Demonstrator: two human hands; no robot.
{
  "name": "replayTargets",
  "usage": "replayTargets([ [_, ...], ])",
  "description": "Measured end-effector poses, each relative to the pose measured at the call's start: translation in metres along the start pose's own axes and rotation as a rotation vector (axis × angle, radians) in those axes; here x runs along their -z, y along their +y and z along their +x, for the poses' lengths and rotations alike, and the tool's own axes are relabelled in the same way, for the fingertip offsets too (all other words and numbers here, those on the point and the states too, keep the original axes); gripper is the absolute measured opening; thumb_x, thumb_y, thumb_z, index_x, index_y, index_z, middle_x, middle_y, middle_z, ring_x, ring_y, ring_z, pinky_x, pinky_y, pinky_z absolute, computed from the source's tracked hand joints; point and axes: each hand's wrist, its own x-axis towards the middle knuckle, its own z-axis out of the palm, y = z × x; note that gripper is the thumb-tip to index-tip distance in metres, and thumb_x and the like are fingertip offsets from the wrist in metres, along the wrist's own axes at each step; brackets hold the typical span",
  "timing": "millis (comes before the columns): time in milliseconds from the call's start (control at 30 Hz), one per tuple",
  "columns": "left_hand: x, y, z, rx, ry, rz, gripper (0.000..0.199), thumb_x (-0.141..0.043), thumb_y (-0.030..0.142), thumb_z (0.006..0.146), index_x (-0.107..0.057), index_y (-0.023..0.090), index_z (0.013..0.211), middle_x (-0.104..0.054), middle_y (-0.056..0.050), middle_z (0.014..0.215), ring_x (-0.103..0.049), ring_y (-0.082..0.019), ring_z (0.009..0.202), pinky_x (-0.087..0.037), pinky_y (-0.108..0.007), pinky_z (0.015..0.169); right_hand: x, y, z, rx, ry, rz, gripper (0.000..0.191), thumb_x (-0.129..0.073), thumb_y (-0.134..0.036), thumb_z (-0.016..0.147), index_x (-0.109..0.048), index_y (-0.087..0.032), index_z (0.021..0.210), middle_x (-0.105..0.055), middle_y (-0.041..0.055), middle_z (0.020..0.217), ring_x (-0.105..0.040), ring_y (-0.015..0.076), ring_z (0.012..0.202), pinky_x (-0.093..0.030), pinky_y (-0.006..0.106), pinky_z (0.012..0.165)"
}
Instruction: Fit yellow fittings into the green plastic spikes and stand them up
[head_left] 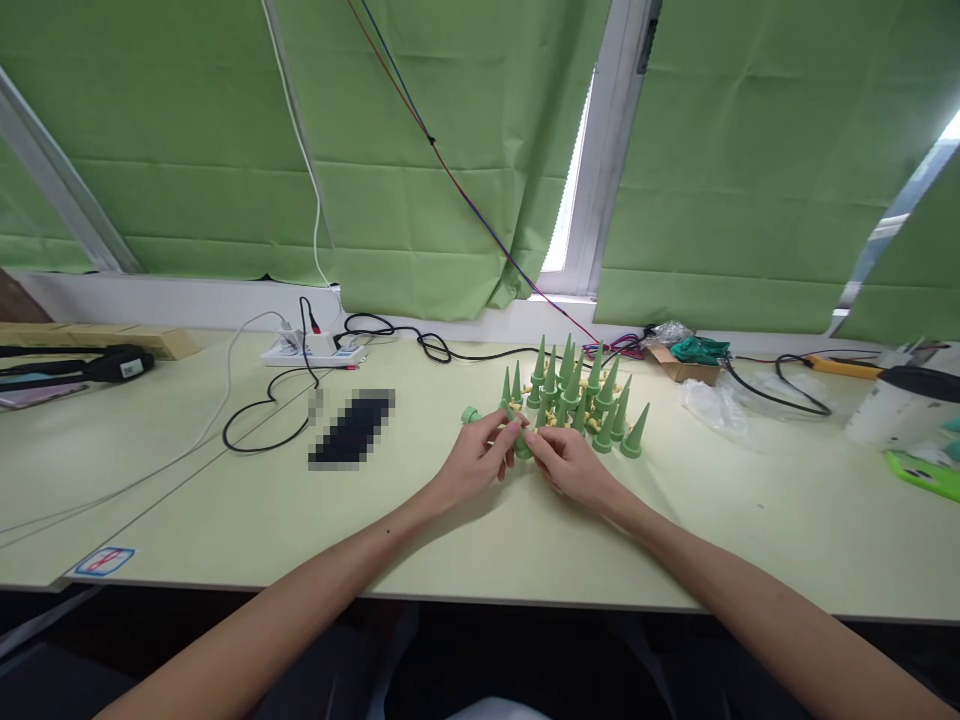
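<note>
Just left of centre on the table, my left hand [477,455] pinches a green watering spike [523,449] with thumb and fingers. My right hand [576,466] closes its fingertips on the same spike from the other side. The fingers cover much of it. Right behind my hands stands a cluster of green watering spikes [572,385], points up, with small yellow pieces among them. One spike [635,434] stands at the cluster's right edge. A loose green cap-like piece [470,414] lies to the left of my left hand.
A power strip [311,350] with plugs and cables sits at the back left, near a pixelated dark object [352,430]. Behind right are a small cardboard box [686,365] and plastic bags [716,412]. A white container [900,405] and green phone [926,475] lie far right.
</note>
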Motion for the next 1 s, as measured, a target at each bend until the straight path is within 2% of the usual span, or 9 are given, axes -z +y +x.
replayTargets([
  [267, -0.0006, -0.0073, -0.0004, -0.022, 0.001, 0.008, 0.040, -0.039, 0.049, 0.100, -0.061, 0.016, 0.098, -0.053, 0.003, 0.059, -0.052, -0.010, 0.050, -0.043, -0.023, 0.055, -0.0004, -0.0027, -0.0005, 0.061, -0.007, -0.075, 0.047, -0.048, -0.044, 0.096, -0.031, -0.021, 0.059, -0.025, -0.0058, 0.056, -0.026, 0.0098, 0.053, -0.021, 0.027, 0.051],
  [533, -0.0021, -0.0071, -0.0032, 0.003, -0.023, -0.016, 0.038, -0.039, 0.047, 0.101, -0.061, 0.016, 0.097, -0.052, 0.003, 0.059, -0.053, -0.011, 0.051, -0.043, -0.023, 0.053, -0.0009, -0.0046, -0.0032, 0.100, 0.004, -0.173, 0.043, -0.049, -0.037, 0.092, -0.028, -0.021, 0.057, -0.025, -0.0058, 0.054, -0.023, 0.0094, 0.053, -0.019, 0.028, 0.051],
  [700, -0.0024, -0.0085, -0.0033, 0.010, -0.029, -0.019, 0.039, -0.038, 0.047, 0.101, -0.061, 0.016, 0.097, -0.052, 0.003, 0.059, -0.052, -0.011, 0.051, -0.042, -0.023, 0.053, -0.0028, -0.0002, -0.0038, 0.135, 0.037, -0.257, 0.042, -0.048, -0.034, 0.091, -0.028, -0.021, 0.057, -0.026, -0.0059, 0.053, -0.024, 0.0089, 0.051, -0.019, 0.028, 0.051],
  [1000, -0.0037, -0.0108, -0.0035, 0.007, -0.041, 0.010, 0.039, -0.036, 0.046, 0.101, -0.061, 0.016, 0.098, -0.051, 0.003, 0.060, -0.051, -0.012, 0.055, -0.042, -0.024, 0.057, -0.0039, -0.0042, -0.0079, 0.200, 0.003, -0.379, 0.035, -0.046, -0.028, 0.091, -0.032, -0.021, 0.059, -0.034, -0.0055, 0.050, -0.027, 0.0088, 0.047, -0.023, 0.027, 0.050],
])
